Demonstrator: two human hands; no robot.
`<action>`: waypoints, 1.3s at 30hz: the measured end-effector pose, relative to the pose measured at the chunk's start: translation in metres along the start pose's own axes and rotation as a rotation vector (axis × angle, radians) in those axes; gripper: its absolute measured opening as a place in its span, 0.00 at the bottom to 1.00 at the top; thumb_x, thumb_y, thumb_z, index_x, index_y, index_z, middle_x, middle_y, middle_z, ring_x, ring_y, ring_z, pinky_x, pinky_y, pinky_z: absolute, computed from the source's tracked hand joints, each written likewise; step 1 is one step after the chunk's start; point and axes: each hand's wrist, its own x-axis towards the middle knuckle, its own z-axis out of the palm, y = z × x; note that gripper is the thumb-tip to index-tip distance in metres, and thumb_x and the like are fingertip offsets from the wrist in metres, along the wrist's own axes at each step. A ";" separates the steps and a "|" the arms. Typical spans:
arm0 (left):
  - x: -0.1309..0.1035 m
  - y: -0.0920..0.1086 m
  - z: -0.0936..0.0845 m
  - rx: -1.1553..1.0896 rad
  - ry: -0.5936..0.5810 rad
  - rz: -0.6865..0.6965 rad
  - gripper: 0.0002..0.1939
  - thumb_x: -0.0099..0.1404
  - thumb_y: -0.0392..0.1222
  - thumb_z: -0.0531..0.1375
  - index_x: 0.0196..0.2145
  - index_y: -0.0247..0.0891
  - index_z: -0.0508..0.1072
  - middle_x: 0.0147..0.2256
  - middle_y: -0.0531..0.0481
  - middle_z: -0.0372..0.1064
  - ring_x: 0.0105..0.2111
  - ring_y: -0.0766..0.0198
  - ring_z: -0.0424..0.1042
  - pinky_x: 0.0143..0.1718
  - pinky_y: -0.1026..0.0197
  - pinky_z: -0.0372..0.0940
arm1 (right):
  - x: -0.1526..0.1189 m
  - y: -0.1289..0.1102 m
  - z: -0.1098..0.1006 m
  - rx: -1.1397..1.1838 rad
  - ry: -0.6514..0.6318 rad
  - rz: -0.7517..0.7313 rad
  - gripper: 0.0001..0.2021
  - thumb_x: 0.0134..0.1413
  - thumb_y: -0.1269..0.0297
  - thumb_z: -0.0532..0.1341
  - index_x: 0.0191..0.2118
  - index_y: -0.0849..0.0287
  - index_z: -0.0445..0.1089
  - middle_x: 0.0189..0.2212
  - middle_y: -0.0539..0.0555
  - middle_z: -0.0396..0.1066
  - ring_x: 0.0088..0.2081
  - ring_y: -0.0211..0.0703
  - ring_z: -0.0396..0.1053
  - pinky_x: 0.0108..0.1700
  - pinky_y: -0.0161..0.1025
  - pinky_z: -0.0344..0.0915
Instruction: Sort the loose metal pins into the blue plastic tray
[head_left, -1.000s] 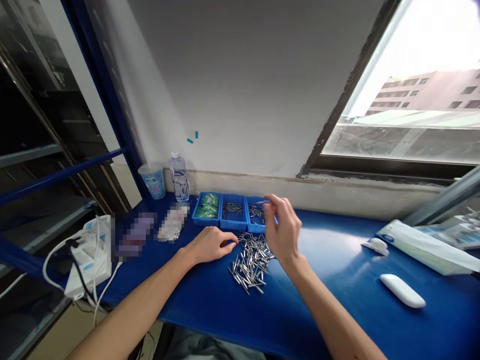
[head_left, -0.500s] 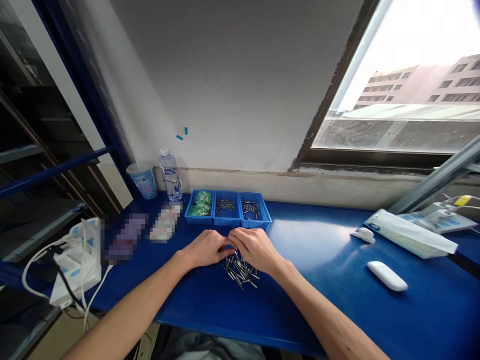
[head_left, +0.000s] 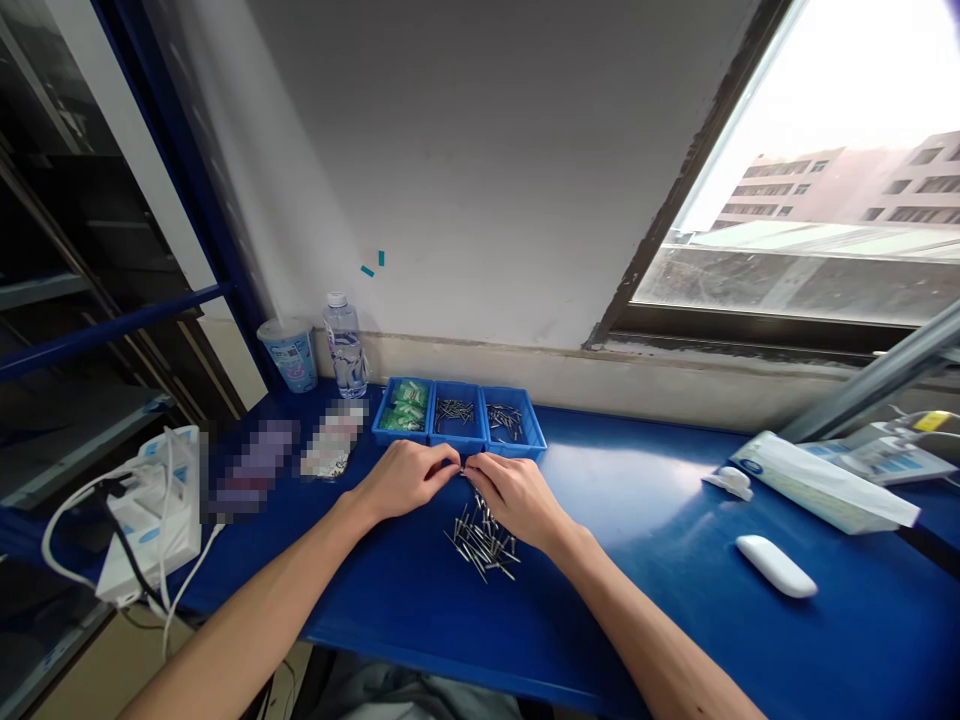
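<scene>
My left hand (head_left: 407, 481) and my right hand (head_left: 517, 500) meet just in front of the blue bins, fingertips almost touching. Each has thumb and forefinger closed in a pinch. A tiny bright bit shows between the fingertips, too small to name. Under and in front of my right hand lies a loose pile of slim metal pins (head_left: 480, 550) on the blue table. Of the three small bins in a row, the left bin (head_left: 386, 436) holds green-and-white packets (head_left: 409, 405). Similar metal pins lie in the middle bin (head_left: 456, 441) and the right bin (head_left: 536, 437).
Behind the bins is the wall, with a water bottle (head_left: 345, 350) and a paper cup (head_left: 291, 358) to their left. A power strip (head_left: 154, 525) with cables sits far left. At right are a white oblong case (head_left: 776, 567) and a soft white packet (head_left: 821, 482).
My hands have drawn slightly apart and a little away from me; the left fingers no longer overlap the right ones. The pile and bins stay put while the view shifts slightly.
</scene>
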 end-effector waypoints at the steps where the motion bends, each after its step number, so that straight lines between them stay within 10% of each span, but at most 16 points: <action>1: 0.000 -0.001 -0.001 0.004 0.027 -0.012 0.09 0.77 0.45 0.58 0.45 0.42 0.78 0.27 0.55 0.76 0.26 0.63 0.74 0.31 0.63 0.59 | 0.000 0.000 0.000 -0.005 -0.001 0.004 0.14 0.78 0.61 0.49 0.46 0.57 0.71 0.37 0.54 0.80 0.33 0.42 0.76 0.33 0.36 0.59; 39: -0.001 0.004 0.002 -0.212 0.011 0.009 0.02 0.72 0.38 0.57 0.39 0.40 0.70 0.31 0.55 0.73 0.30 0.66 0.73 0.33 0.65 0.62 | 0.001 0.000 0.008 -0.022 0.017 -0.048 0.12 0.78 0.65 0.48 0.45 0.56 0.68 0.37 0.53 0.78 0.31 0.41 0.74 0.31 0.37 0.55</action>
